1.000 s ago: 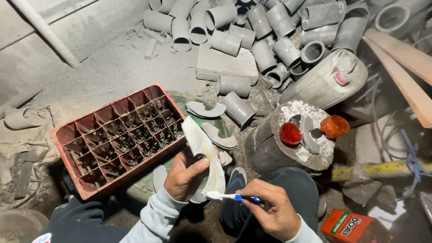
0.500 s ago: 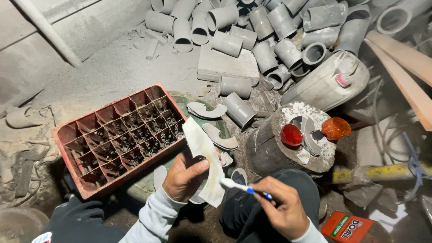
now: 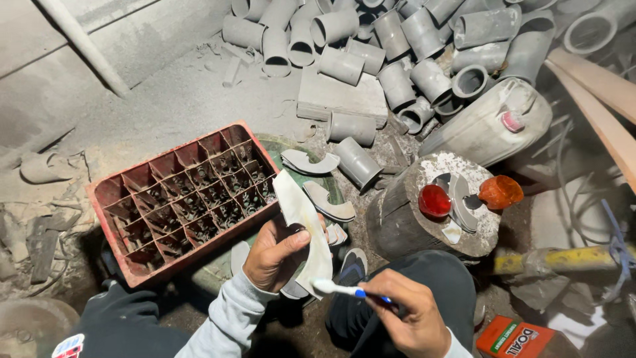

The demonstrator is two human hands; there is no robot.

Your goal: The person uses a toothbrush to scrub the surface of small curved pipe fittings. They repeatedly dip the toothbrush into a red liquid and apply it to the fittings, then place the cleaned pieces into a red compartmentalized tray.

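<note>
In the head view, the person's left hand (image 3: 277, 255) grips a curved pale strip (image 3: 303, 222) cut from pipe, the fingers (image 3: 291, 240) wrapped around its middle so that it stands nearly upright, its upper end near the corner of the red crate (image 3: 112, 219) and its lower end down by the other hand. The right hand (image 3: 411, 311) is closed around a small brush (image 3: 344, 290) with a white neck and blue handle; the brush head touches the lower end of the strip. The strip is held in the air in front of the person's knees, just right of the crate. The crate sits on the dusty floor (image 3: 165, 99), divided into many square cells holding dark small parts too dim to tell apart. Just beyond the strip lie several more curved grey pieces (image 3: 308, 162) on a round green-rimmed surface. To the right stands a short wooden stump (image 3: 404, 225) with a whitish top, carrying a red round lid (image 3: 434, 201), an orange one (image 3: 500, 192) at its edge, and a grey curved piece between them. Behind the stump a dusty plastic jug (image 3: 490, 126) lies on its side, and farther back is a heap of short grey pipe sections (image 3: 397, 46). An orange box (image 3: 523, 338) lies at the lower right.
</note>
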